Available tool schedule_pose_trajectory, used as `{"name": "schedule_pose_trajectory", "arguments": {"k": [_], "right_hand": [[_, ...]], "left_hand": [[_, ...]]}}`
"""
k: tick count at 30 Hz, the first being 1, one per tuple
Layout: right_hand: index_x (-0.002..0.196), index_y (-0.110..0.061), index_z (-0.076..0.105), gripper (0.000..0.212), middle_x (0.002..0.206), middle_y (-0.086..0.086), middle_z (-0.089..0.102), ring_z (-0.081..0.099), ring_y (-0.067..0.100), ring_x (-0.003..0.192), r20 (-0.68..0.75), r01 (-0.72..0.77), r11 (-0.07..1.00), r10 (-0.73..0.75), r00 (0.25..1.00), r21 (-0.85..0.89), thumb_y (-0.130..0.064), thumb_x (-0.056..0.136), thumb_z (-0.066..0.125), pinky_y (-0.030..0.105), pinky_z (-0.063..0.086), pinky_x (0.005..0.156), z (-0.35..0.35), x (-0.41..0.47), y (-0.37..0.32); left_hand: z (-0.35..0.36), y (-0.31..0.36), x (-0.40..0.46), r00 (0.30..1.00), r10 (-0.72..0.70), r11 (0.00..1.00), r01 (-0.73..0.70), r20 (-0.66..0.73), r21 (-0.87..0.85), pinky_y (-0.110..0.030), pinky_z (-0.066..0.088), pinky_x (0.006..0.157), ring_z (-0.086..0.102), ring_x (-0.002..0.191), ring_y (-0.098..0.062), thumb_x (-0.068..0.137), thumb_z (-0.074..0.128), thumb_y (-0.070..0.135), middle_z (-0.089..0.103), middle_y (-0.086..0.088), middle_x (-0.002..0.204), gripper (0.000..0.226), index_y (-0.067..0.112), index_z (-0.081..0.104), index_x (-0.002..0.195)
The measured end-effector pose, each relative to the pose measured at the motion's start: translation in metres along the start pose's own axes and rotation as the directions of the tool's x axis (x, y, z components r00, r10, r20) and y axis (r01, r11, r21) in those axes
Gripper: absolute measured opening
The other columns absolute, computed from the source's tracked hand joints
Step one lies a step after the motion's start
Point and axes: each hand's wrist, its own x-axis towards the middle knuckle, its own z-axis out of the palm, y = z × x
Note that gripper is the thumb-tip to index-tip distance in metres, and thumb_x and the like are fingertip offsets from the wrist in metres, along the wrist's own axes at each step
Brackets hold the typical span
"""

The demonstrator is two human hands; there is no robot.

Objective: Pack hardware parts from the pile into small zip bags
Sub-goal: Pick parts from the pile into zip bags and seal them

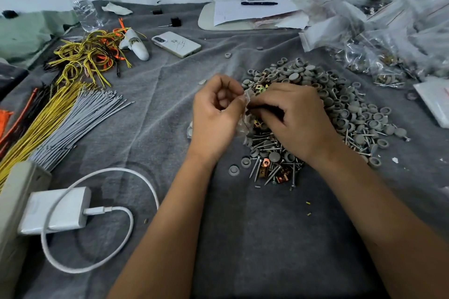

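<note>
A pile of hardware parts [345, 107] lies on the grey cloth: grey round caps, screws and brass clips. Over its left edge, my left hand [216, 114] pinches the top of a small clear zip bag [245, 119] that hangs down between both hands. My right hand [291, 114] is curled at the bag's mouth, its fingertips against the plastic; I cannot see what they hold. Screws and brass clips [272, 167] lie just below the hands.
Filled zip bags [379, 39] are heaped at the back right. Bundles of yellow and grey wires [73, 114] lie left, with a white charger and cable [60, 209] near the front left. A phone [176, 44], water bottle [77, 0] and clipboard with pen [252, 11] sit behind.
</note>
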Motion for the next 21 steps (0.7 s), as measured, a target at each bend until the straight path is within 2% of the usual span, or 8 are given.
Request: {"name": "schedule_pose_trajectory", "arguments": {"k": [4, 6, 8, 10, 14, 16, 18, 21], "right_hand": [[0.103, -0.009, 0.079, 0.019, 0.094, 0.003, 0.074, 0.067, 0.013, 0.086, 0.029, 0.032, 0.999, -0.032, 0.999, -0.003, -0.002, 0.086, 0.076, 0.022, 0.051, 0.082, 0.001, -0.001, 0.003], [0.106, -0.01, 0.079, 0.022, 0.099, -0.001, 0.076, 0.067, 0.005, 0.091, 0.0, -0.001, 0.999, 0.001, 1.0, 0.04, -0.002, 0.085, 0.077, 0.017, 0.051, 0.087, 0.001, -0.002, 0.002], [0.106, -0.01, 0.078, 0.018, 0.101, -0.003, 0.076, 0.069, 0.002, 0.094, -0.061, -0.044, 0.994, 0.05, 0.997, 0.105, -0.006, 0.089, 0.076, 0.021, 0.055, 0.088, 0.0, -0.001, 0.001], [0.102, -0.008, 0.077, 0.011, 0.096, -0.003, 0.075, 0.07, 0.006, 0.091, -0.097, -0.02, 0.993, 0.031, 0.995, 0.115, -0.016, 0.094, 0.074, 0.028, 0.056, 0.084, -0.001, -0.001, -0.001], [0.106, -0.013, 0.074, 0.035, 0.096, -0.007, 0.074, 0.07, 0.007, 0.089, 0.06, -0.012, 0.984, 0.001, 0.998, 0.176, -0.044, 0.092, 0.073, 0.031, 0.055, 0.079, 0.003, -0.002, -0.009], [0.107, -0.016, 0.073, 0.03, 0.097, -0.013, 0.072, 0.068, 0.0, 0.091, 0.106, -0.033, 0.982, 0.014, 0.994, 0.187, -0.04, 0.089, 0.077, 0.022, 0.053, 0.082, 0.007, -0.003, -0.01], [0.101, -0.016, 0.073, 0.015, 0.093, -0.014, 0.071, 0.068, 0.001, 0.088, 0.061, -0.042, 0.976, 0.03, 0.998, 0.213, -0.025, 0.091, 0.078, 0.019, 0.051, 0.08, 0.009, -0.004, -0.007], [0.096, -0.018, 0.07, 0.008, 0.091, -0.004, 0.071, 0.071, 0.014, 0.084, 0.037, -0.161, 0.852, 0.164, 0.986, 0.498, -0.01, 0.095, 0.069, 0.027, 0.059, 0.071, 0.004, -0.003, -0.004]], "left_hand": [[0.001, 0.001, 0.0, 1.0, 0.023, 1.0, -0.023, 0.001, -0.002, -0.019, 0.037, 0.052, 0.045, 0.053, -0.004, 0.083, 0.062, 0.003, 0.053, 0.014, 0.057, 0.015, 0.017, 0.059, 0.084], [0.0, 0.002, -0.001, 0.999, 0.014, 0.998, -0.015, -0.03, -0.053, -0.019, 0.037, 0.051, 0.046, 0.052, -0.004, 0.083, 0.061, 0.001, 0.054, 0.013, 0.057, 0.015, 0.016, 0.059, 0.083], [-0.001, 0.004, 0.0, 0.997, 0.0, 0.995, -0.008, -0.076, -0.1, -0.021, 0.035, 0.05, 0.043, 0.051, -0.005, 0.083, 0.061, 0.002, 0.053, 0.012, 0.058, 0.015, 0.017, 0.059, 0.083], [-0.001, 0.006, 0.0, 0.993, -0.011, 0.991, -0.005, -0.119, -0.135, -0.024, 0.033, 0.046, 0.04, 0.051, -0.009, 0.083, 0.061, 0.003, 0.051, 0.006, 0.059, 0.015, 0.017, 0.058, 0.082], [-0.003, 0.01, -0.001, 0.987, -0.035, 0.971, -0.004, -0.159, -0.24, -0.022, 0.039, 0.045, 0.046, 0.049, -0.009, 0.086, 0.061, 0.0, 0.054, 0.003, 0.061, 0.013, 0.011, 0.055, 0.085], [-0.004, 0.01, -0.001, 0.989, -0.042, 0.964, 0.003, -0.143, -0.265, -0.023, 0.041, 0.045, 0.049, 0.05, -0.011, 0.088, 0.062, -0.001, 0.057, 0.001, 0.063, 0.014, 0.01, 0.055, 0.086], [-0.005, 0.01, 0.0, 0.989, -0.042, 0.964, 0.003, -0.144, -0.267, -0.025, 0.044, 0.05, 0.053, 0.055, -0.014, 0.088, 0.063, 0.002, 0.06, -0.003, 0.066, 0.011, 0.011, 0.056, 0.086], [-0.011, 0.007, 0.004, 0.971, -0.023, 0.978, -0.027, -0.239, -0.206, -0.034, 0.05, 0.07, 0.061, 0.078, -0.022, 0.089, 0.061, 0.015, 0.066, -0.01, 0.086, 0.002, 0.015, 0.061, 0.087]]}}
